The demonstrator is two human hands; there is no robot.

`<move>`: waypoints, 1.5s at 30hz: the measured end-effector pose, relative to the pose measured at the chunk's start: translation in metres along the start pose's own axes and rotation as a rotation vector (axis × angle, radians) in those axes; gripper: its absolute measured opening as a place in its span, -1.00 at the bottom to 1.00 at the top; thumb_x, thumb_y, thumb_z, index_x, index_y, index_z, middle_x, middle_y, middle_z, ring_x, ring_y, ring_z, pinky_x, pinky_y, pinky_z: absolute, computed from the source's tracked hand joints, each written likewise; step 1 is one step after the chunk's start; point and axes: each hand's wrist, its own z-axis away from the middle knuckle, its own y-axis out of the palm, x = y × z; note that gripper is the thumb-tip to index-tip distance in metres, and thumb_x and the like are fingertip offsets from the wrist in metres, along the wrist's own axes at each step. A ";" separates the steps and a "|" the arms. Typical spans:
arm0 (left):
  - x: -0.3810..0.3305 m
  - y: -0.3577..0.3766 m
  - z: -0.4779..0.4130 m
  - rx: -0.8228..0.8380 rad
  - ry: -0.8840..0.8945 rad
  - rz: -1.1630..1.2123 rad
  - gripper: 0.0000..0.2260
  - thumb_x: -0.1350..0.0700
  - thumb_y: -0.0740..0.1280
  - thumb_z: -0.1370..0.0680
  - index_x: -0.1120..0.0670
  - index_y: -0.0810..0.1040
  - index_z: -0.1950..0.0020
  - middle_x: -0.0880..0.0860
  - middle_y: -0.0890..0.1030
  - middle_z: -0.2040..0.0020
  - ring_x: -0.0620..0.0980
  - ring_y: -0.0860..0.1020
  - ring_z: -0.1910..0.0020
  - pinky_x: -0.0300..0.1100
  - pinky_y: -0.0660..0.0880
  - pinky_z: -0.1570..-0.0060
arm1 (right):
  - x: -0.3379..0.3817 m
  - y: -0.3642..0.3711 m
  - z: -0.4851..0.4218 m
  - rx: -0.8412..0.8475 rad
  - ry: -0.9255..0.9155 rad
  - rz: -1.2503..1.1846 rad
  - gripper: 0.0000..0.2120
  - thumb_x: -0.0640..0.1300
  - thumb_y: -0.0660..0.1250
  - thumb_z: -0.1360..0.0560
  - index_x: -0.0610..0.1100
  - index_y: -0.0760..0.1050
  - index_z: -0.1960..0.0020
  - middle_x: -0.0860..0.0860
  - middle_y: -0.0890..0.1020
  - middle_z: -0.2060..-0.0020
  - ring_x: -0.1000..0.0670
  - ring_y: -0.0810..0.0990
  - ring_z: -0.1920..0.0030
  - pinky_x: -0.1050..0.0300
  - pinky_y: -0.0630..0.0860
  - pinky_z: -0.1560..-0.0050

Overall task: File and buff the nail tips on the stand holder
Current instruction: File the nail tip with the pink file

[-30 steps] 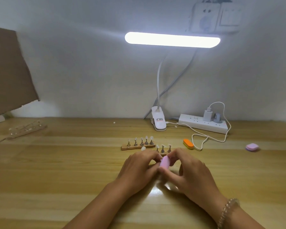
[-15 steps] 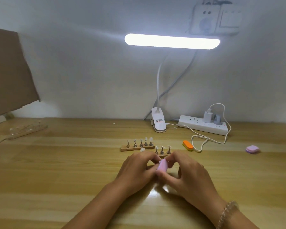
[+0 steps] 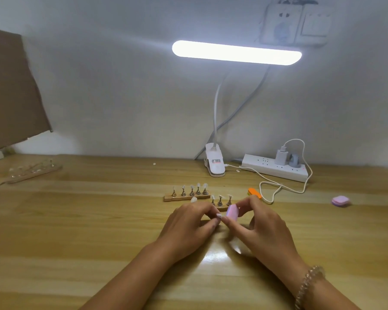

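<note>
Buffer block (image 3: 232,212): had shifted up and right.
Right hand (image 3: 262,229): thumb and forefinger pinched it.
Left hand (image 3: 188,224): fingers curled; hold unclear.
Table (image 3: 76,220): open wood lay leftward.

Place: home desk for nail work;
Surface: pale wooden surface (image 3: 76,220) against a bare white wall (image 3: 121,86);
Signs: clip-on lamp (image 3: 236,52); power strip (image 3: 276,170); wall socket (image 3: 280,23); nail-tip stand (image 3: 187,197)
</note>
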 end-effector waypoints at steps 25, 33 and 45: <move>-0.003 0.000 0.001 0.026 0.024 -0.011 -0.90 0.00 0.33 -0.58 -0.11 0.61 -0.06 -0.19 0.62 -0.02 -0.37 0.42 0.24 -0.25 0.31 0.22 | 0.006 -0.001 0.002 0.156 -0.070 -0.076 -0.71 0.12 0.50 -0.36 0.09 0.43 0.08 0.26 0.61 0.14 0.26 0.51 0.32 0.29 0.31 0.34; -0.002 0.000 0.000 0.024 0.025 -0.021 -0.90 -0.02 0.34 -0.56 -0.11 0.61 -0.05 -0.17 0.61 -0.01 -0.35 0.42 0.24 -0.24 0.29 0.26 | 0.008 -0.001 0.002 0.154 -0.084 -0.090 -0.68 0.25 0.43 -0.34 0.10 0.42 0.10 0.26 0.61 0.12 0.19 0.51 0.35 0.19 0.36 0.34; -0.003 0.001 0.002 0.015 0.002 -0.003 -0.94 -0.02 0.34 -0.58 -0.12 0.60 -0.03 -0.18 0.60 0.00 -0.30 0.42 0.21 -0.18 0.30 0.22 | 0.002 -0.001 -0.001 0.102 -0.051 -0.039 -0.70 0.21 0.44 -0.39 0.07 0.40 0.11 0.25 0.60 0.19 0.20 0.49 0.34 0.19 0.34 0.32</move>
